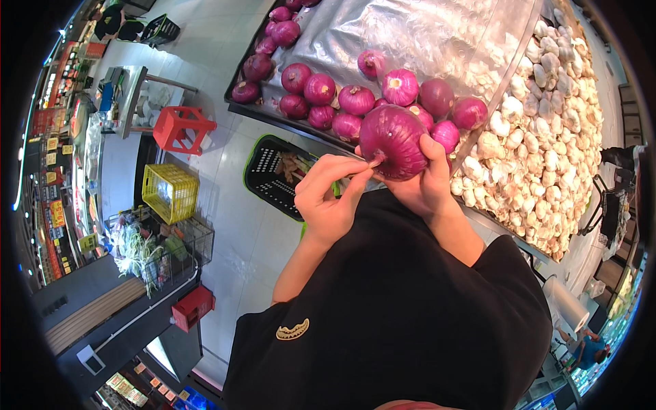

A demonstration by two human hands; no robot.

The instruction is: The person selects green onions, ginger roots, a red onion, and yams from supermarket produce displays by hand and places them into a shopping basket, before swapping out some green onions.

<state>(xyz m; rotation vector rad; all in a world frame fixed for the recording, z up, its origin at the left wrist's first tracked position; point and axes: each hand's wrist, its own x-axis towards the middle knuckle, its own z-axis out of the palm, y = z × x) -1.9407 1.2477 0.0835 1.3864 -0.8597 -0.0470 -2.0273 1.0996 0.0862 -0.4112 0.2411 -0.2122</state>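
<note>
A large red onion rests in my right hand, whose thumb lies along its side. My left hand pinches the onion's dry stem end between thumb and fingertips. The onion is held in front of the near edge of a display bin lined with silvery sheeting. Several smaller red onions lie in the bin just beyond my hands, and more run along its left side. The fingers behind the held onion are mostly hidden.
A heap of garlic bulbs lies right of a metal divider. On the floor at left stand a black shopping basket holding ginger, a red stool, a yellow crate and a wire cart of vegetables. A person is at lower right.
</note>
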